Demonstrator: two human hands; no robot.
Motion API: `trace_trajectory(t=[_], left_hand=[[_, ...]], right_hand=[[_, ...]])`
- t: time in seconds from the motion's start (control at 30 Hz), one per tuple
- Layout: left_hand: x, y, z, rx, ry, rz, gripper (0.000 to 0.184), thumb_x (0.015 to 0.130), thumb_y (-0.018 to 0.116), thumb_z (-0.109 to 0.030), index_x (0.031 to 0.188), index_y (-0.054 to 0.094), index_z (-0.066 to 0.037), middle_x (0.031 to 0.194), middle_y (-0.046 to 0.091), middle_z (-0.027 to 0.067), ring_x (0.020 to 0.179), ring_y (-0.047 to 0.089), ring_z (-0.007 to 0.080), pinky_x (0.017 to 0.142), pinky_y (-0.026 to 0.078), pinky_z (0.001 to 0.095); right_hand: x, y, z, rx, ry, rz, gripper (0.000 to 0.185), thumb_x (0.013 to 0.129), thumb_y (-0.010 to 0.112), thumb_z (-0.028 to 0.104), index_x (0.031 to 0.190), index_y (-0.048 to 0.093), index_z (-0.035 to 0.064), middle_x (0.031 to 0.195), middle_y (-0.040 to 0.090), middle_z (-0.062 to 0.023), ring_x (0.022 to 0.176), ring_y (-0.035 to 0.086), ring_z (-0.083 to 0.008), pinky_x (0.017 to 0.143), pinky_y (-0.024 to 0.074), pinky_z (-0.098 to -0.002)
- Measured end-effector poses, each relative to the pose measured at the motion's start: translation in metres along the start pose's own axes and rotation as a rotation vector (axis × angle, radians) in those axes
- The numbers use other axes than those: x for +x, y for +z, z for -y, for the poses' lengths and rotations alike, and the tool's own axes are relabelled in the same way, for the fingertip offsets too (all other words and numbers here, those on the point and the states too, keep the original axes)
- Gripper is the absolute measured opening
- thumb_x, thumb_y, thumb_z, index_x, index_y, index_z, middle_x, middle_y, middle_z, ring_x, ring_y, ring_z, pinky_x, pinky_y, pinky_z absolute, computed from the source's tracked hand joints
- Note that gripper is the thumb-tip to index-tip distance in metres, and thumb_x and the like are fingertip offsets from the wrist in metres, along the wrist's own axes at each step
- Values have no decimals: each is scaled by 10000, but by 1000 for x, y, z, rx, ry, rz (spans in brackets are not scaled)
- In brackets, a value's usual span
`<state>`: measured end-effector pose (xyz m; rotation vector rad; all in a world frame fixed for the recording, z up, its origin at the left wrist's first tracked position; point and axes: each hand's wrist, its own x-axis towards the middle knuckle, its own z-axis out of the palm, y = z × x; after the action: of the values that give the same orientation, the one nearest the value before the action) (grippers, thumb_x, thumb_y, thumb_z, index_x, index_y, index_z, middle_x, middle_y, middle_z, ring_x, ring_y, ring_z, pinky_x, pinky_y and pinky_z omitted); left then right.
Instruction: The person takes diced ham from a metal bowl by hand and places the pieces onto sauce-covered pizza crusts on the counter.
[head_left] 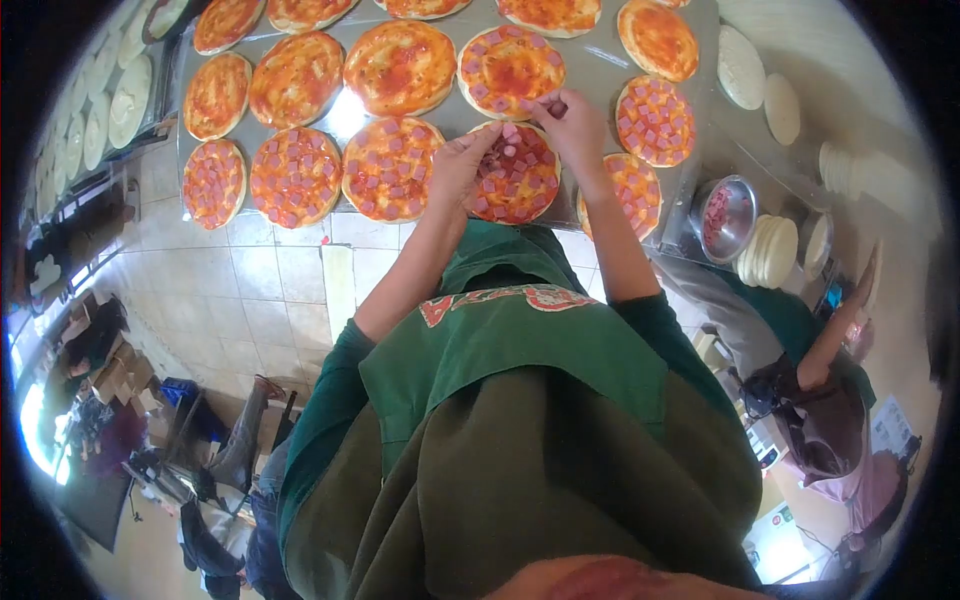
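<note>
My left hand point(463, 165) is closed, with diced ham point(511, 133) at its fingertips. It hovers over a ham-topped pizza point(515, 197) at the front edge of the table. My right hand point(572, 135) has its thumb and fingers pinched together near the lower rim of another pizza point(510, 72), which carries sauce and ham cubes. Whatever lies between those right fingertips is too small to make out. Ham-topped pizzas point(393, 170) line the front row to the left, and pizzas with only sauce point(398, 68) lie behind them.
A metal bowl point(743, 215) of diced ham stands right of the grey table point(690, 180). Beside it is a stack of pale dough bases point(772, 250). More plain bases point(128, 100) lie at far left. A co-worker's arm point(840, 320) reaches in at right.
</note>
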<state>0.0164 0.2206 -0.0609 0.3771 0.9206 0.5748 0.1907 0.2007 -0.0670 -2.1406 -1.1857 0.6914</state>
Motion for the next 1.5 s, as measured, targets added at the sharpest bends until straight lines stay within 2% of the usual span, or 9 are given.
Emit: trace_trajectory(t=[0.07, 0.27, 0.37, 0.6, 0.87, 1.0, 1.2, 1.37, 1.5], left_hand=[[-1, 2, -2, 5, 13, -6, 242, 882, 612, -217, 947, 662, 11, 866, 677, 53, 726, 611, 86, 583, 453, 201], [-3, 14, -5, 55, 34, -23, 267, 878, 620, -248, 946, 664, 6, 849, 673, 53, 723, 608, 88, 592, 453, 196], [-3, 19, -4, 80, 24, -2, 274, 877, 621, -249, 947, 661, 12, 847, 673, 67, 726, 605, 92, 589, 456, 200], [2, 19, -2, -21, -18, 63, 358, 935, 499, -261, 1109, 583, 40, 934, 669, 119, 737, 615, 122, 604, 477, 229], [6, 18, -9, -286, -59, 191, 466, 976, 264, -255, 1235, 464, 77, 1133, 587, 205, 995, 595, 240, 816, 499, 287], [4, 20, -13, -293, -29, 221, 427, 945, 363, -256, 1207, 465, 66, 1219, 523, 220, 1101, 532, 273, 895, 447, 319], [8, 23, -9, -345, -26, 238, 453, 967, 255, -237, 1194, 485, 80, 1132, 574, 200, 1054, 571, 274, 933, 470, 358], [9, 24, -7, -235, -73, 174, 428, 976, 285, -292, 1089, 548, 26, 1001, 619, 124, 864, 601, 212, 741, 495, 328], [9, 26, -3, -169, -84, 150, 408, 979, 316, -327, 1032, 562, -6, 919, 627, 98, 753, 594, 180, 610, 452, 291]], right_hand=[[-2, -5, 6, -95, -37, -26, 260, 747, 719, 291, 850, 679, 56, 716, 661, -70, 650, 632, -176, 620, 483, -294], [-18, -10, 6, 640, -38, 139, 207, 816, 676, 201, 926, 654, 28, 791, 674, -57, 716, 646, -139, 640, 485, -246], [-31, -26, 24, 464, -76, 265, 196, 844, 648, 165, 957, 641, 5, 819, 673, -59, 738, 644, -123, 656, 487, -231], [2, -29, -13, 429, 68, 69, 212, 811, 685, 197, 909, 672, 9, 799, 673, -48, 691, 620, -99, 648, 478, -226], [18, -14, -20, 82, 48, -37, 254, 762, 736, 258, 831, 669, 23, 694, 637, -6, 626, 574, -81, 598, 465, -222], [19, -15, -16, 119, 44, -61, 237, 766, 729, 235, 843, 654, 24, 723, 637, -18, 638, 572, -96, 608, 462, -226], [-9, -35, 18, 402, -88, 87, 180, 798, 689, 168, 910, 650, 32, 803, 648, -39, 681, 601, -117, 647, 466, -235], [-31, -41, 51, 252, -242, 164, 158, 783, 683, 184, 917, 652, 107, 809, 628, -34, 718, 630, -164, 639, 482, -282], [-35, -32, 51, 14, -356, 81, 179, 744, 709, 119, 915, 670, 81, 793, 595, -48, 779, 591, -172, 681, 499, -278]])
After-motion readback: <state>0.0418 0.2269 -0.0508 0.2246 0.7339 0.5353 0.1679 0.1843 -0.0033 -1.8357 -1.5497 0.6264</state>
